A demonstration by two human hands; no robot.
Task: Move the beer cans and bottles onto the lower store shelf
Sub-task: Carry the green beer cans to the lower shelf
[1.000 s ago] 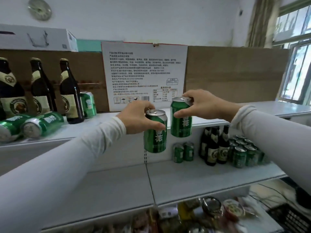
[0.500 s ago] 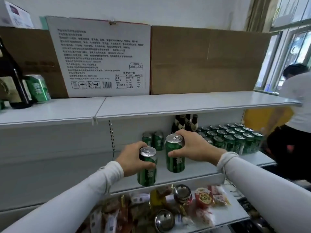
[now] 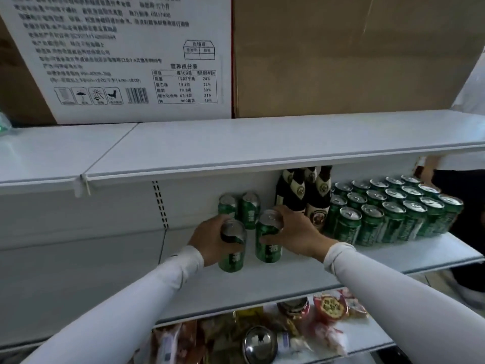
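Two green beer cans are being set on the lower shelf (image 3: 328, 271), near frame centre. Left hand (image 3: 210, 240) is wrapped round the side of the left can (image 3: 232, 248), fingers curled behind, thumb across the front; can upright, base at or just above the shelf surface, contact cannot be told. At its 3 o'clock, the right can (image 3: 267, 237) is pinched near the rim by the right hand (image 3: 296, 232), fingers over the top edge, thumb on the front. Both cans are just apart. At 12 o'clock behind them, two placed cans (image 3: 238, 208) stand against the back wall; at 2 o'clock, dark bottles (image 3: 307, 195), then a packed block of cans (image 3: 393, 211) at 3 o'clock.

To be done well: both bases should be lowered flat before release, cans kept vertical, slid back toward the two placed cans so a row is formed. Right hand knuckles are close to the bottles; a knock is the likely risk. Fingers should be opened straight outward, not dragged.
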